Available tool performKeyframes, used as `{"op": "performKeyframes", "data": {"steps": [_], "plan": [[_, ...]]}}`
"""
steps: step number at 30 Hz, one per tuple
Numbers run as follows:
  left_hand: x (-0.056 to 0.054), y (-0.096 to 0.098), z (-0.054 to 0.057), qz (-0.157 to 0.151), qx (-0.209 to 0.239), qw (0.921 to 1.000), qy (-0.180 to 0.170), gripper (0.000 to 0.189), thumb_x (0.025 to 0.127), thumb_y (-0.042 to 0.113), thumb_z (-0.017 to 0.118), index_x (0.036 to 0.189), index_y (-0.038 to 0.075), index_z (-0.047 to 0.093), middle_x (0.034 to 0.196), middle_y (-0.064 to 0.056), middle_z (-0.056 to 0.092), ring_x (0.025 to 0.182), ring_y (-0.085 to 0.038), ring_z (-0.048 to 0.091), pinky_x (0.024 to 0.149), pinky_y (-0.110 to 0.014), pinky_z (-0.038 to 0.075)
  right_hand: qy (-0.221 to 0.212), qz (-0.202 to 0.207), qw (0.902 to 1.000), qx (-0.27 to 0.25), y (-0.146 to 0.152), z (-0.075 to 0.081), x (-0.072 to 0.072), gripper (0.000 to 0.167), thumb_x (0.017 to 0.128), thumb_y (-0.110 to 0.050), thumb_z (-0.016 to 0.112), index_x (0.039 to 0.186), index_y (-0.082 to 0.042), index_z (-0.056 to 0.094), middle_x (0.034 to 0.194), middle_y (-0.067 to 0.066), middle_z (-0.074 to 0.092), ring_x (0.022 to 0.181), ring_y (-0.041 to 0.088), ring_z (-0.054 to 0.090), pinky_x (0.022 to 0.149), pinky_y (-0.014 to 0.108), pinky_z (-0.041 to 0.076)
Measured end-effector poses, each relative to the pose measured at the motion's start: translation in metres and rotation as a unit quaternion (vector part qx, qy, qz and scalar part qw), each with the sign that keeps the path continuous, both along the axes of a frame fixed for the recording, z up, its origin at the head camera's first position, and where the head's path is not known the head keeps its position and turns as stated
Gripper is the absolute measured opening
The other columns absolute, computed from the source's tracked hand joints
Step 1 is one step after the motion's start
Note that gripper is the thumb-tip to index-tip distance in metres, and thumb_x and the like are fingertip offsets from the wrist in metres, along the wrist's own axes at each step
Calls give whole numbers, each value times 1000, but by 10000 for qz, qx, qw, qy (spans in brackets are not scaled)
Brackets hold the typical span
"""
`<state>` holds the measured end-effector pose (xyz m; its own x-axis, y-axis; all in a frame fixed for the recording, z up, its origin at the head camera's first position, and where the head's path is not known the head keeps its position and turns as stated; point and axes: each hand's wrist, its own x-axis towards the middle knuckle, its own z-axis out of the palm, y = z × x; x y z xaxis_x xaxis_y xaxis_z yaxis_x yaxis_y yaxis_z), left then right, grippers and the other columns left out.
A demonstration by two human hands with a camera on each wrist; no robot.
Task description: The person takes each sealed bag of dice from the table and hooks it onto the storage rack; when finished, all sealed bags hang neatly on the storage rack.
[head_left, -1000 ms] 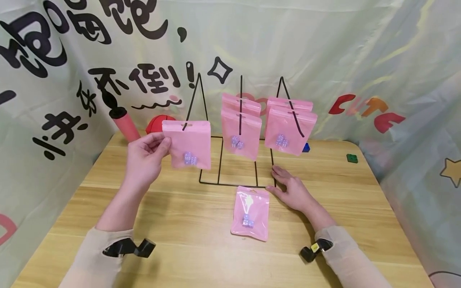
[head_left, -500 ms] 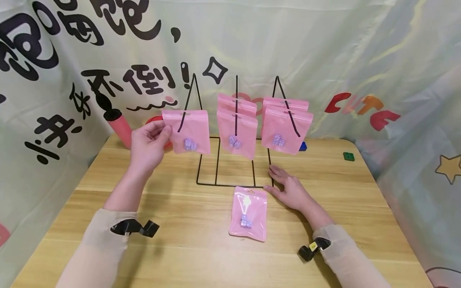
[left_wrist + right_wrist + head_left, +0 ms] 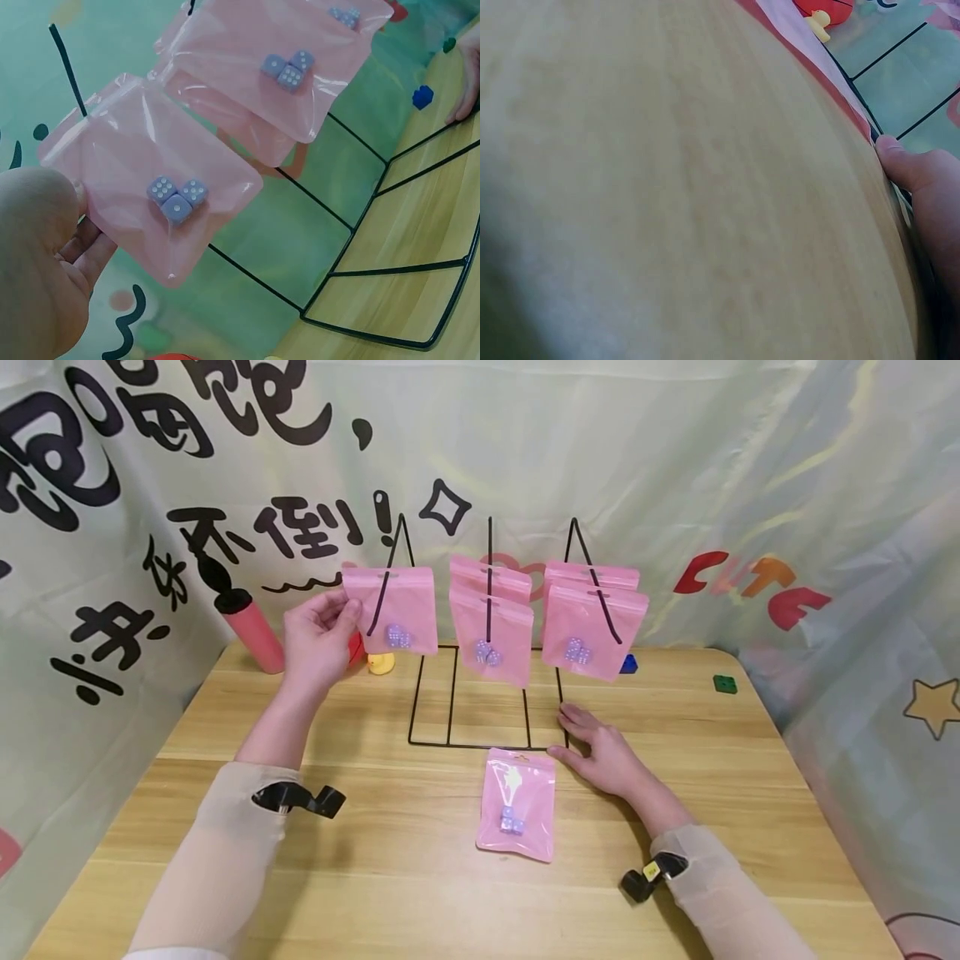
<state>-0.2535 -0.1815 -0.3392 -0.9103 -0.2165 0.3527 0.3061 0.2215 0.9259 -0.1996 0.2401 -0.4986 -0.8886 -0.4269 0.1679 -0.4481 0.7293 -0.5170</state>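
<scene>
My left hand [image 3: 318, 631] pinches the left edge of a pink zip bag [image 3: 416, 614] with purple dice [image 3: 178, 199] showing inside. At the bag's top, the left hook [image 3: 377, 604] of a black wire display rack [image 3: 453, 745] passes through, with its front end sticking out before the bag. My right hand [image 3: 603, 756] lies on the table with thumb and fingers touching the rack's front right base corner. More pink bags hang on the middle hook [image 3: 490, 568] and right hook [image 3: 588, 560]. Another pink bag with dice [image 3: 517, 789] lies flat in front of the rack.
Behind my left hand stand a pink cylinder with a black top [image 3: 255, 631], a red object [image 3: 356, 649] and a yellow duck [image 3: 381, 663]. A blue piece [image 3: 628, 664] and a green block [image 3: 725, 684] lie at the back right. A printed cloth hangs behind the table.
My left hand has raised the pinched bag and moved it back along the left hook. The yellow duck has come into view below it. My right hand stays at the rack's corner.
</scene>
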Motion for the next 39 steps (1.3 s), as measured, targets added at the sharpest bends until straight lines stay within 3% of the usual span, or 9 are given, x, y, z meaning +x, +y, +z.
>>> {"op": "performKeyframes", "data": {"steps": [12, 16, 21, 27, 33, 39], "plan": [[7, -8, -2, -229, -53, 9996, -146, 27, 101, 9, 73, 125, -3, 73, 114, -13, 76, 101, -17, 72, 93, -28, 59, -85, -30, 10000, -21, 1, 0, -1, 70, 100, -40, 76, 150, 3, 54, 165, 18, 41, 151, 39, 38, 120, 57, 35], [13, -16, -4, -223, -382, 9990, -90, 29, 100, 9, 75, 127, -1, 73, 119, -13, 76, 108, -16, 72, 97, -26, 56, -10, -18, 10000, -70, 0, 0, -1, 69, 99, -39, 77, 149, 4, 55, 164, 19, 42, 151, 40, 39, 120, 58, 35], [25, -28, -11, -237, -1125, 9916, -592, 38, 100, 20, 77, 134, 4, 70, 125, -11, 75, 114, -18, 70, 101, -28, 54, 80, -11, 9999, -97, 0, -1, -1, 70, 99, -39, 77, 148, 6, 55, 162, 21, 44, 149, 42, 40, 119, 60, 35], [38, -34, -35, -547, -1534, 9790, -1222, 47, 101, 31, 76, 138, 4, 66, 126, -10, 73, 116, -25, 69, 96, -30, 58, -30, -72, 9999, -95, 0, -2, -1, 70, 99, -39, 76, 149, 4, 55, 164, 19, 42, 150, 40, 39, 120, 58, 35], [49, -22, -67, -1178, -1640, 9697, -1374, 42, 102, 21, 75, 135, -3, 66, 124, -17, 74, 113, -33, 71, 92, -36, 61, -42, -63, 10000, -58, 1, -2, -2, 70, 100, -40, 76, 150, 4, 54, 164, 19, 42, 151, 40, 39, 120, 58, 34], [61, -2, -85, -1471, -1635, 9647, -1448, 36, 101, 19, 76, 129, -2, 70, 119, -14, 75, 109, -31, 73, 92, -44, 61, -83, -49, 9999, -88, 0, -1, -1, 70, 100, -40, 76, 150, 4, 54, 164, 18, 42, 151, 39, 39, 120, 57, 34]]}}
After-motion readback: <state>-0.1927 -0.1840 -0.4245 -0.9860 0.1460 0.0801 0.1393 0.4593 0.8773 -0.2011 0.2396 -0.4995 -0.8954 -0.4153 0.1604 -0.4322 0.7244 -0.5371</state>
